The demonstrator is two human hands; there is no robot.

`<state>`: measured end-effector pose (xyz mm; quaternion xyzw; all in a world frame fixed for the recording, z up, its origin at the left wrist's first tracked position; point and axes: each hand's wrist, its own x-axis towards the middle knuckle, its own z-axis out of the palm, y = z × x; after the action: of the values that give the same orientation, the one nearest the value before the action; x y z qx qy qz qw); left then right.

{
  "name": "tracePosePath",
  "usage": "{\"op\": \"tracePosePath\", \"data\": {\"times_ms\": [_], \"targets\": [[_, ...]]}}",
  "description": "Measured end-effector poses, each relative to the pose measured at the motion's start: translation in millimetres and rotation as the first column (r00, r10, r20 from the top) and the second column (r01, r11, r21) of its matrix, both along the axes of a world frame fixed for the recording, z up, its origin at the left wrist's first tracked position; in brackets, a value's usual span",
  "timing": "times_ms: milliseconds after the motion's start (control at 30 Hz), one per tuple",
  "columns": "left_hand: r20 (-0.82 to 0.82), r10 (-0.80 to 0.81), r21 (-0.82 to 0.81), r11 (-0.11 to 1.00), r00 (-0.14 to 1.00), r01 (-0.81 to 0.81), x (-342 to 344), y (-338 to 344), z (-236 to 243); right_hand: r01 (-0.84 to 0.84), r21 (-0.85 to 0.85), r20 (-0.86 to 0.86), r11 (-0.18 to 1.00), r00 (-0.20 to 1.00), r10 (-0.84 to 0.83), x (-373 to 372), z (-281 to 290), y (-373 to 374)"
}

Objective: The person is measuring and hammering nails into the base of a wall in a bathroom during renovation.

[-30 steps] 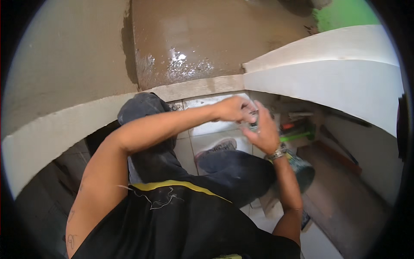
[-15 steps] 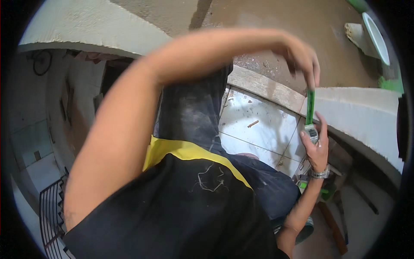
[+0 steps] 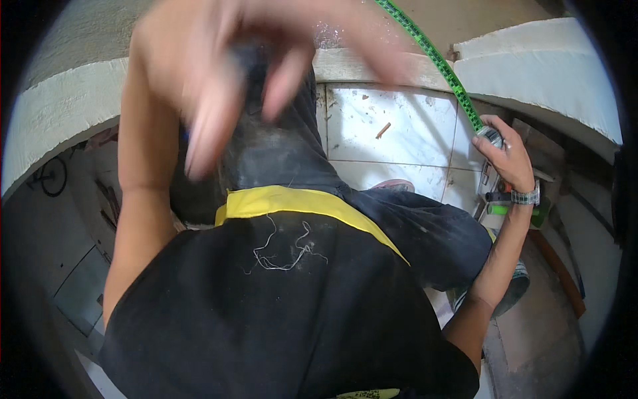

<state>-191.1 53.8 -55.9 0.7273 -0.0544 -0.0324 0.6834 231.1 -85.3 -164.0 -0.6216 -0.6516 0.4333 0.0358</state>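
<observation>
My right hand (image 3: 506, 154), with a watch on the wrist, grips the small case of a tape measure (image 3: 490, 136) at the right. Its green tape (image 3: 446, 74) runs straight up and left from the case to the picture's top edge. My left hand (image 3: 266, 63) is raised close to the camera at the top. It is heavily blurred, with the fingers pointing down and apart. Whether it touches the tape's far end is not visible. My dark trousers (image 3: 279, 153) and black shirt with a yellow band (image 3: 292, 199) fill the middle.
White floor tiles (image 3: 399, 133) with a small wood chip (image 3: 383, 130) lie below a pale wooden strip (image 3: 372, 65) and a curved white ledge (image 3: 545, 73). Green and orange tools (image 3: 512, 199) and a grey bucket (image 3: 515, 289) sit by my right forearm.
The left hand has swung up toward the camera and blurred. The green tape is drawn out much longer. The right hand still holds the case, now lower at the right.
</observation>
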Motion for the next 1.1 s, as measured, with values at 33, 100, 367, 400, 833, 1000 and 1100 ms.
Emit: {"op": "tracePosePath", "data": {"times_ms": [33,100,367,400,833,1000,1100], "targets": [[0.121,-0.046,0.075,0.996,0.992,0.037,-1.5,-41.2,30.2,-0.045,0.074,-0.081,0.996,0.995,0.051,-1.6,2.7,14.6],[0.082,0.081,-0.325,0.944,0.993,-0.050,-9.6,-105.1,27.2,-0.042,-0.041,-0.102,0.998,0.994,0.037,-16.6,6.2,13.8],[-0.111,0.783,0.245,0.618,0.611,-0.747,-44.0,-57.5,19.0,-0.133,0.079,-0.101,0.988,0.985,0.140,3.1,0.4,29.2],[-0.239,0.800,0.162,0.592,0.551,-0.790,-45.4,-37.5,12.3,-0.119,0.089,-0.093,0.989,0.987,0.128,6.9,3.9,28.2],[-0.294,0.004,0.659,0.725,0.956,0.200,118.2,-48.6,-68.2,-0.052,0.085,0.002,0.995,0.999,0.052,2.3,-0.2,15.8],[0.017,0.042,0.575,0.817,0.999,-0.044,210.0,-102.4,17.4,0.347,0.284,-0.371,0.894,0.899,-0.231,-37.0,0.2,-0.9],[0.554,-0.018,0.509,0.798,0.832,-0.322,337.7,-139.3,42.2,0.723,0.525,-0.664,0.449,0.678,-0.315,-40.8,17.0,-63.5]]}}
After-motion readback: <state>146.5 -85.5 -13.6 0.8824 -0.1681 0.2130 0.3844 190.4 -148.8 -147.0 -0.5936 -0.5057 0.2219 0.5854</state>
